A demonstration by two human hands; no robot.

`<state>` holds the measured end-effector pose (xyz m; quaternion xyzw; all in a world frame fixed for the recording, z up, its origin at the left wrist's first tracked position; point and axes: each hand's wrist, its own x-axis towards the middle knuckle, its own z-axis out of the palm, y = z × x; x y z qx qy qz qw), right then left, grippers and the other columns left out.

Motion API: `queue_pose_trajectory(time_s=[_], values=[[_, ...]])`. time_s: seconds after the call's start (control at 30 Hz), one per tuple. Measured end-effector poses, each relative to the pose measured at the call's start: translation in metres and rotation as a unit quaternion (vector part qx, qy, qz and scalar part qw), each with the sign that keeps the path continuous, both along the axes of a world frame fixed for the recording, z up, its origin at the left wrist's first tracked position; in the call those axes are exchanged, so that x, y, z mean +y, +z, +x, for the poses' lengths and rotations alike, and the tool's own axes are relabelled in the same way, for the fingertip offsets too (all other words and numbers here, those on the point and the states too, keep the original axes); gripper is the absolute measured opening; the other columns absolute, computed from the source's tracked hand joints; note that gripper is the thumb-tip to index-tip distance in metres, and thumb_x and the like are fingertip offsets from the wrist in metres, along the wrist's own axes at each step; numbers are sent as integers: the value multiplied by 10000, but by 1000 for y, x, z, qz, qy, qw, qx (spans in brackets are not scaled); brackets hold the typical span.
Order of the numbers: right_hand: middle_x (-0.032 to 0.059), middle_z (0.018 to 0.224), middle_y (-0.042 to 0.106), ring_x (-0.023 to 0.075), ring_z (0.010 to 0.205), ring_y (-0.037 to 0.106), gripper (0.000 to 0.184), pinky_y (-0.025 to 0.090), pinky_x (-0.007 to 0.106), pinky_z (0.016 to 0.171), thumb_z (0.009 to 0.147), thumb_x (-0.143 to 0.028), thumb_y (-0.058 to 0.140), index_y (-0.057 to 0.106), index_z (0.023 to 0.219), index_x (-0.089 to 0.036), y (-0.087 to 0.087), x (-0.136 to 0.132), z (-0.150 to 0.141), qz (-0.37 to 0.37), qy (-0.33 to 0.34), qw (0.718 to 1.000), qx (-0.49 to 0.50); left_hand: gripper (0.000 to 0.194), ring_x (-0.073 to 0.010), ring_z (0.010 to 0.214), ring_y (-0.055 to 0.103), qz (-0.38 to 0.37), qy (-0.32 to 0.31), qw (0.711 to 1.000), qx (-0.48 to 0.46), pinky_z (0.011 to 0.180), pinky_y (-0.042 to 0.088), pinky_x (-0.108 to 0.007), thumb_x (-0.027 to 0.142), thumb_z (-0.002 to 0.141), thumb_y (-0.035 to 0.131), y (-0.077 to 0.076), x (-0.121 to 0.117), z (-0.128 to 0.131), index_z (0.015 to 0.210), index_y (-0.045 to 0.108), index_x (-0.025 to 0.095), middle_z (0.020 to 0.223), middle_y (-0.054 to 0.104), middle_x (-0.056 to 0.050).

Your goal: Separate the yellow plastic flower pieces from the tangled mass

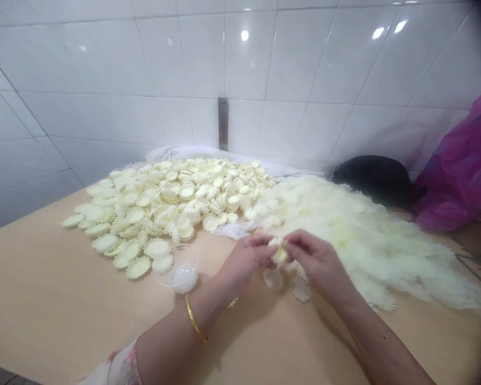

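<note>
Between my two hands is a small pale-yellow petal piece [281,253] with a frilled edge, like part of an artificial flower. My left hand [251,259], with a gold bangle on its wrist, pinches it from the left. From the right, the fingertips of my right hand [313,261] close on the same piece. Just below the hands, a flat, toothed petal disc [299,287] and another petal disc [273,278] lie on the table. Left of my left hand stands a small clear plastic tub [184,277] with whitish contents.
A heap of cupped, toothed-edge pieces [176,200] covers the table's [84,321] back left. Translucent petal layers [369,240] spread over the right side. Behind them are a black object [372,179] and a magenta bag [460,166]. A tiled wall [192,64] borders the back.
</note>
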<state>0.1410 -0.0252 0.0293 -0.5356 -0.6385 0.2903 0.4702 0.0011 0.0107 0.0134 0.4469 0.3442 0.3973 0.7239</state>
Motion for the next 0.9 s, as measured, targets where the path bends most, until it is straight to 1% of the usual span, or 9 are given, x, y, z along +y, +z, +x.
queue_pose_trajectory(time_s=[0.07,0.13,0.23,0.3,0.4,0.47,0.6,0.77,0.9], values=[[-12,580,526,129,564,495,163,392,237,543,791,-250,477,569,675,-181,-3,-2,-4,40,-21,997,-55,169,-94,576,506,53,7,998,39,580,420,-246,233,625,666,1,-2,1,738,598,126,673,560,-12],[2,593,512,133,564,475,188,375,245,542,800,-224,446,565,662,-179,-7,-4,-9,110,-60,984,-129,115,-81,530,467,113,45,990,73,544,400,-231,222,648,634,1,-6,4,663,566,130,586,513,15],[30,659,521,149,615,479,193,382,268,587,817,-226,423,583,722,-176,-14,-3,-15,186,-116,959,-179,111,-82,527,469,146,91,982,81,541,404,-228,226,690,587,0,-10,7,651,524,143,560,489,27],[35,699,553,155,653,512,180,404,273,619,831,-258,426,585,801,-178,-16,-2,-16,148,-91,978,-119,133,-90,522,489,133,88,985,69,542,416,-239,246,697,582,-1,-11,7,662,501,147,565,499,25],[15,720,588,146,652,556,164,437,260,609,820,-320,471,561,862,-190,-14,1,-13,25,16,999,39,155,-99,493,500,104,69,990,59,518,415,-244,254,692,587,-3,-10,7,661,475,150,538,498,25],[-5,682,584,135,607,558,160,443,251,573,791,-344,523,548,840,-194,-12,1,-12,-22,61,989,131,164,-99,486,503,98,63,992,55,508,409,-239,255,690,588,-3,-9,6,658,465,151,539,504,23],[-35,554,553,121,501,536,161,432,251,518,767,-350,567,524,749,-196,-9,-1,-15,-55,82,962,253,207,-87,442,482,96,46,994,33,475,385,-224,294,705,580,1,-11,7,645,436,158,513,504,25],[-31,493,552,127,434,526,192,417,263,476,737,-344,601,522,656,-189,-8,-1,-21,-91,80,937,329,263,-83,399,462,88,38,995,23,432,348,-204,337,711,583,2,-14,8,622,403,167,453,471,42],[-22,487,540,123,441,517,250,411,260,472,760,-382,571,539,622,-176,-7,-1,-20,-114,84,920,366,276,-70,400,450,85,27,996,10,424,346,-198,363,717,580,3,-14,8,624,418,160,494,508,25]])
